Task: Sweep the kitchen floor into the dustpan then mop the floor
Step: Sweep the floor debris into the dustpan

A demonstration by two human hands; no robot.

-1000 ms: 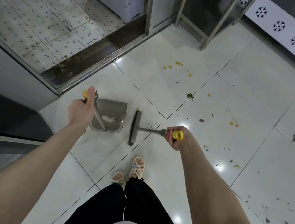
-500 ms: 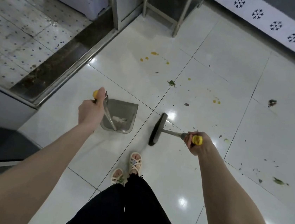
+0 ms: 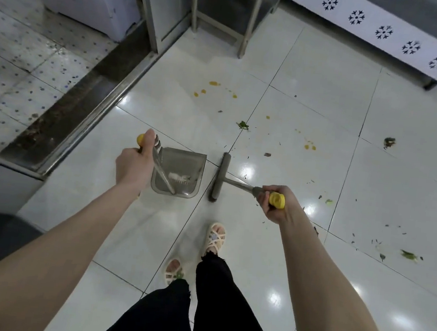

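1. While the left hand [image 3: 131, 167] curls its fingers round the dustpan [image 3: 184, 167] handle, the pan seems to rest on the floor [image 3: 317, 76], just beside the broom [image 3: 221, 176].
2. The right hand [image 3: 275, 204] has its fingers wrapped round the broom's yellow-capped handle end.
3. Both tools look light and stiff, so a high grip suits them.
4. Leaf scraps [image 3: 408, 255] lie well apart, rightward.

Open floor tiles [image 3: 317, 76] stretch ahead and right, dotted with small scraps [image 3: 410, 254]; a metal door track [image 3: 98, 113] bounds the left. Metal rack legs [image 3: 251, 19] stand far ahead; a patterned panel [image 3: 377, 31] closes the far right.
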